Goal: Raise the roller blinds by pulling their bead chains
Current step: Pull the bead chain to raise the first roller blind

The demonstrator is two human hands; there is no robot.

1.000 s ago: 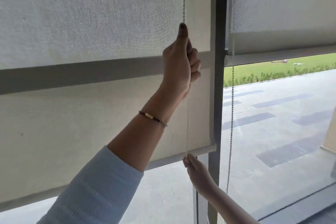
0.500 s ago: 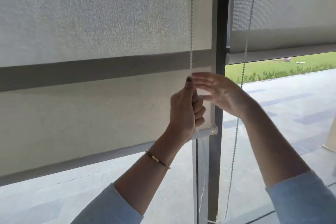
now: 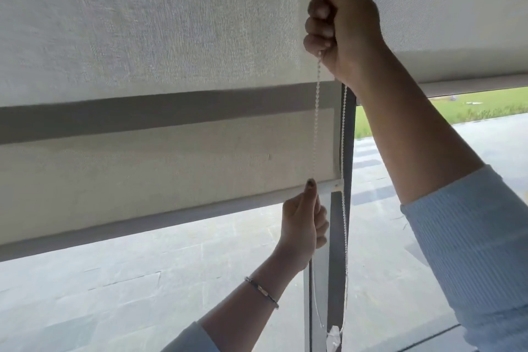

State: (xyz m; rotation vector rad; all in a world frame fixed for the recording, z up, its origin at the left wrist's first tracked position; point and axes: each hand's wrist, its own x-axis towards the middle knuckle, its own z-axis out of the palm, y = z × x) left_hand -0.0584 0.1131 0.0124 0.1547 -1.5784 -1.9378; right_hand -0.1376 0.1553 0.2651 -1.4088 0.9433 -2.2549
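Observation:
A beige roller blind covers the left window, its bottom bar slanting up to the right. Its white bead chain hangs taut in front of the blind near the dark window frame. My right hand is raised high and closed in a fist around the chain. My left hand, with a bracelet on the wrist, grips the same chain lower down, just below the bottom bar. A second grey blind hangs at the right, raised higher, with its own chain beside the frame.
Through the glass lie grey paving and a strip of grass at the right. The chain loops end near a small white holder at the foot of the frame. Light blue sleeves cover both forearms.
My right hand rose from the middle to the top of the chain and closed on it. My left hand pulled down from beside it to below the bottom bar. The blind's bottom bar sits higher.

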